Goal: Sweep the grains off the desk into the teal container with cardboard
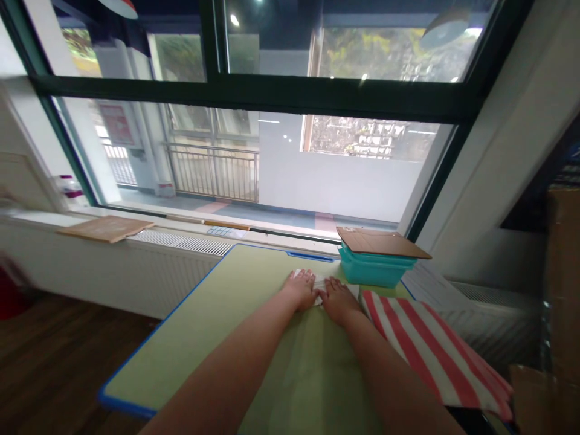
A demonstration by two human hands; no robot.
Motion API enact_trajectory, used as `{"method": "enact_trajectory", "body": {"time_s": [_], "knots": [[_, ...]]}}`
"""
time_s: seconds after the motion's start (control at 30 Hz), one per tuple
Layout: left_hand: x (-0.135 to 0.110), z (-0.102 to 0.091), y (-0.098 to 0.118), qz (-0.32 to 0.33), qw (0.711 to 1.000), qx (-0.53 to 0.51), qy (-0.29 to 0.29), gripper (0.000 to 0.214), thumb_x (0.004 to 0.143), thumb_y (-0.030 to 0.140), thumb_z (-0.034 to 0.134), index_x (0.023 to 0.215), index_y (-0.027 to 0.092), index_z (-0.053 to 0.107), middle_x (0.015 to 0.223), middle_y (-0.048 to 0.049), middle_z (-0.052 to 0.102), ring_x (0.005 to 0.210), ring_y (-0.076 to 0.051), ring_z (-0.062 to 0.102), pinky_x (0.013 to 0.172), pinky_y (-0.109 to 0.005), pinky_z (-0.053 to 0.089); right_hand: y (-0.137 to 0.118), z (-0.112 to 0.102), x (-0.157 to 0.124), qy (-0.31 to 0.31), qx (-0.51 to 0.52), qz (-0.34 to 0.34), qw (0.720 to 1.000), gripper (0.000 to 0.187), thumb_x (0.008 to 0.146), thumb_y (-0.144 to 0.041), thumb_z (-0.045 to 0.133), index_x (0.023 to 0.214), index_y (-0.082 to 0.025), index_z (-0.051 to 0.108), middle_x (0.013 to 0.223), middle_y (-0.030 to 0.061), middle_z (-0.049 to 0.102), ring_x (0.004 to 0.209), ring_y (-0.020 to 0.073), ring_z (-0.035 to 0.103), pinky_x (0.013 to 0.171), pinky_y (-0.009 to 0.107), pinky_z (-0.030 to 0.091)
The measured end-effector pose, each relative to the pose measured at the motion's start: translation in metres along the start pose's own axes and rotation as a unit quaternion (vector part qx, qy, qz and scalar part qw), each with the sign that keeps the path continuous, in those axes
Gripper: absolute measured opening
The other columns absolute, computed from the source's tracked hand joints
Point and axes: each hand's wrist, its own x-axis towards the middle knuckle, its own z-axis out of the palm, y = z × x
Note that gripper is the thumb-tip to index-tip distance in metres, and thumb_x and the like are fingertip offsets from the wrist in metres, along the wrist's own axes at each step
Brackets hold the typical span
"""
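Both my arms reach forward over a green table (203, 338) with a blue edge. My left hand (301, 289) and my right hand (338, 297) lie side by side, fingers stretched flat, pressing on a small white folded cloth or paper (319, 281) near the table's far edge. Most of that white piece is hidden under my hands.
A teal plastic bin (374, 269) with a brown board (383, 241) on top stands just right of my hands. A red-and-white striped cloth (430, 344) lies at the table's right. Beyond are a windowsill with a board (106, 228), a large window and a radiator; wooden floor at left.
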Motion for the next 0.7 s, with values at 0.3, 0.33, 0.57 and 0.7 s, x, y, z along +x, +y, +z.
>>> {"method": "enact_trajectory", "body": {"time_s": [0.3,0.33,0.57,0.7], "knots": [[0.016,-0.012,-0.094,-0.073,0.997,0.015,0.018,0.07,0.098,0.048,0.02,0.155,0.01,0.027,0.163,-0.0141,0.017,0.15,-0.028,0.017,0.12,-0.05,0.009,-0.062,0.003,0.086,0.012,0.005,-0.092,0.996,0.07,0.1,-0.05,0.018,0.154,-0.007,0.026,0.162,0.0127,0.019,0.15,0.0221,0.016,0.12,0.036,0.012],[0.017,-0.014,-0.107,-0.085,0.996,0.018,0.02,0.07,0.098,0.048,0.019,0.156,0.009,0.026,0.163,-0.0144,0.017,0.15,-0.029,0.016,0.12,-0.051,0.009,-0.071,0.003,0.098,0.011,0.008,-0.098,0.995,0.07,0.1,-0.051,0.018,0.155,-0.008,0.025,0.163,0.0118,0.018,0.15,0.0214,0.015,0.12,0.035,0.012],[0.027,-0.025,-0.191,-0.139,0.99,0.019,0.024,0.07,0.097,0.051,0.021,0.155,0.012,0.028,0.163,-0.016,0.017,0.151,-0.03,0.012,0.12,-0.054,0.004,-0.13,0.007,0.167,-0.004,0.012,-0.141,0.99,0.069,0.099,-0.051,0.019,0.156,-0.01,0.024,0.163,0.0114,0.015,0.151,0.0195,0.012,0.12,0.036,0.012],[0.017,-0.026,-0.239,-0.17,0.985,0.017,0.032,0.067,0.097,0.049,0.023,0.155,0.016,0.029,0.162,-0.0153,0.02,0.151,-0.028,0.015,0.119,-0.056,0.006,-0.176,0.008,0.192,-0.003,0.007,-0.185,0.983,0.069,0.099,-0.051,0.02,0.155,-0.011,0.024,0.163,0.0114,0.016,0.15,0.0174,0.013,0.119,0.035,0.013]]}}
